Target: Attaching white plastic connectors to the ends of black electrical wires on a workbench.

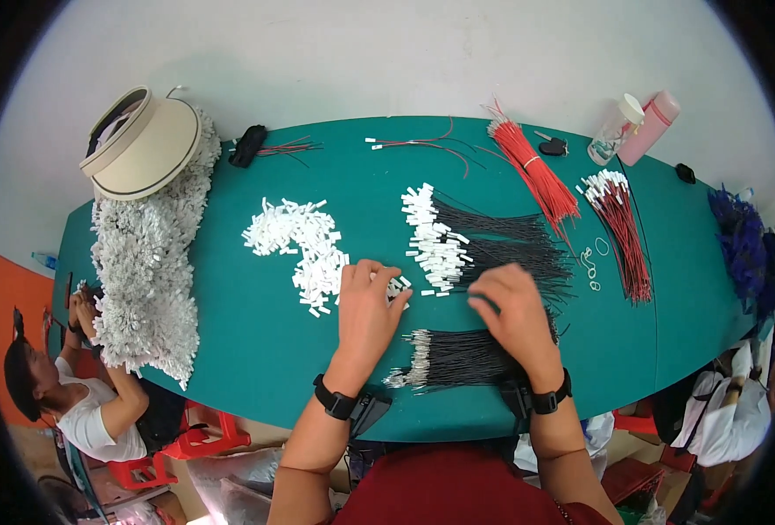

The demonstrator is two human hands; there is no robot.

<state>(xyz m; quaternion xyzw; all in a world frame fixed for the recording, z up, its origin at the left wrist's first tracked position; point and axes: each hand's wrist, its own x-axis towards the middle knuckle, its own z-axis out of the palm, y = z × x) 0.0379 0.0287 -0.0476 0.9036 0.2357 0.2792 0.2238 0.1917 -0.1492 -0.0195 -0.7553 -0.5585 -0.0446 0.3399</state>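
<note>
My left hand rests at the edge of a heap of small white plastic connector housings, fingers bent down and thumb apart. A few housings show between thumb and forefinger. My right hand hovers over black wires tipped with white housings, laid side by side. Its fingers are loosely curled, slightly blurred, with the thumb apart and nothing visible between them. Nearer me lies a bundle of black wires with bare metal terminals, partly under my right wrist.
Red wires lie banded at the back; dark red wires with white ends lie right. Rubber bands, keys, a clear bottle and pink flask are nearby. A visor tops a large white pile; a person sits left.
</note>
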